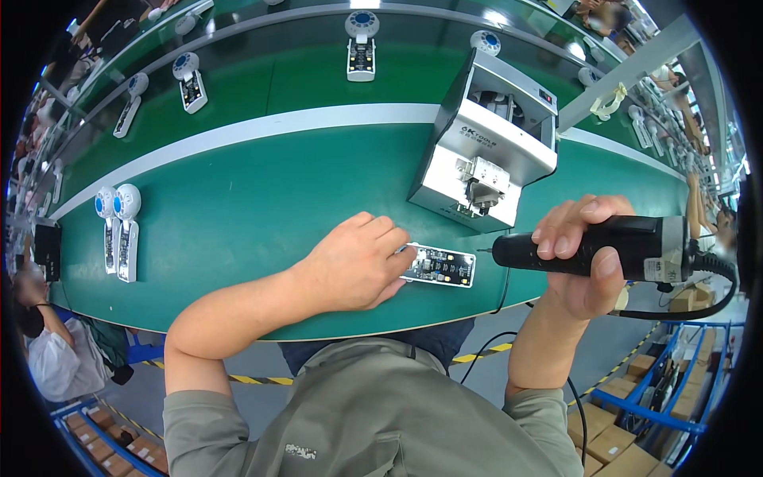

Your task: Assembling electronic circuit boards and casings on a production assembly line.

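Observation:
My right hand (584, 254) is wrapped round a black electric screwdriver (520, 250), held level above the table's near right part. Its thin bit points left toward a white handheld device with a bare circuit board (445, 266). A small gap shows in the picture between the bit and the device's right end. My left hand (358, 262) lies closed over the device's left end and hides that part of it. Behind, to the right, stands a silver and black screw feeder (485, 151).
Two similar white devices (121, 230) with round heads lie together at the table's left. Beyond a white rail (278, 123), several more, such as one device (362, 49), rest on a green belt. The screwdriver's cable (719, 306) curls down at right. Blue racks with boxes (636, 397) stand behind.

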The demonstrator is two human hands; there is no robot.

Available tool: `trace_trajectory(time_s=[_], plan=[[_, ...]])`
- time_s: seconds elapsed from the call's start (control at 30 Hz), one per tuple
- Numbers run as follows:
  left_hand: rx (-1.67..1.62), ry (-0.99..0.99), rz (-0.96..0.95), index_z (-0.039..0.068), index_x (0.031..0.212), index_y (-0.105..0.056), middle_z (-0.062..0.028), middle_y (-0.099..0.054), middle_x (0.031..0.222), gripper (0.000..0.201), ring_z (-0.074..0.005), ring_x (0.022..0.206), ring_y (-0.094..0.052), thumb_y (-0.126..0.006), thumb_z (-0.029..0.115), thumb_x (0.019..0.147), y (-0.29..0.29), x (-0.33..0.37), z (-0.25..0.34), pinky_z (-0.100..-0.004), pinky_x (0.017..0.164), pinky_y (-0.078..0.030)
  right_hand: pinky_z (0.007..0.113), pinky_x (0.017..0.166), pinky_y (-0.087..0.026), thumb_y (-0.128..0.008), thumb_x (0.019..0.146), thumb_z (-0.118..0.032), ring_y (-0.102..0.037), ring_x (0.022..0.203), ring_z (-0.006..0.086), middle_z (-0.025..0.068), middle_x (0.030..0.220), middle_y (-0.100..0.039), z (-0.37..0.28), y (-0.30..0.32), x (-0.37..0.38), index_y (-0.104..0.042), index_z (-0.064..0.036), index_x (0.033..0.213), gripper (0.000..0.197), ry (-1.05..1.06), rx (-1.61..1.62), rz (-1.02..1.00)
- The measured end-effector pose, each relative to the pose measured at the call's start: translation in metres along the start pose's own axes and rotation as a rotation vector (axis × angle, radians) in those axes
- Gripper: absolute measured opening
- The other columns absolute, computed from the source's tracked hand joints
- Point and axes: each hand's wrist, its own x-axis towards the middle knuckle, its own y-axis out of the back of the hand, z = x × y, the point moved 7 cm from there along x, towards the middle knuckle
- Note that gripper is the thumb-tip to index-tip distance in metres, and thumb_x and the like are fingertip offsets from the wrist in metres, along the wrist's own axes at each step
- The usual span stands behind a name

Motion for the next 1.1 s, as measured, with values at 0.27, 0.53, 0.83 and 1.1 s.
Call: trace_trajectory(time_s=[0.27,0.53,0.83,1.1], plan=[[-0.006,0.026,-0.016,0.006,0.100,-0.061,-0.0070,-0.055,0.101,0.033,-0.0221,0.087,-0.052,-0.069,0.020,0.072,-0.007,0.004,-0.002,-0.0325,0.077,-0.043,0.026,0.058,-0.050,-0.063,0.080,-0.025,-0.058,0.058,0.0167,0.0071,0.069,-0.058,0.002,0.011,-0.014,-0.051,0.0012,0.107,0.040,-0.061,0.013,-0.056],[-0.011,0.039,-0.030,0.006,0.100,-0.060,-0.0071,-0.055,0.101,0.034,-0.0223,0.086,-0.052,-0.070,0.019,0.070,-0.010,0.006,-0.003,-0.0326,0.078,-0.043,0.026,0.062,-0.049,-0.059,0.085,-0.030,-0.058,0.061,0.0156,0.0049,0.072,-0.059,0.003,0.009,-0.027,-0.048,-0.0017,0.110,0.039,-0.107,-0.004,-0.163],[-0.031,0.030,-0.012,0.005,0.097,-0.061,-0.0084,-0.054,0.094,0.030,-0.0226,0.083,-0.051,-0.069,0.021,0.074,-0.008,0.007,-0.004,-0.0325,0.076,-0.042,0.028,0.060,-0.051,-0.068,0.076,-0.024,-0.059,0.059,0.0168,0.0068,0.069,-0.059,0.007,0.009,-0.026,-0.052,-0.0005,0.105,0.041,-0.163,0.064,-0.035],[-0.097,0.045,-0.035,0.004,0.094,-0.062,-0.0091,-0.055,0.090,0.027,-0.0231,0.082,-0.051,-0.068,0.021,0.075,-0.005,0.005,-0.008,-0.0325,0.075,-0.042,0.029,0.060,-0.051,-0.071,0.076,-0.024,-0.059,0.057,0.0175,0.0063,0.069,-0.060,0.012,0.000,-0.025,-0.052,-0.0020,0.103,0.040,-0.140,0.090,-0.203]])
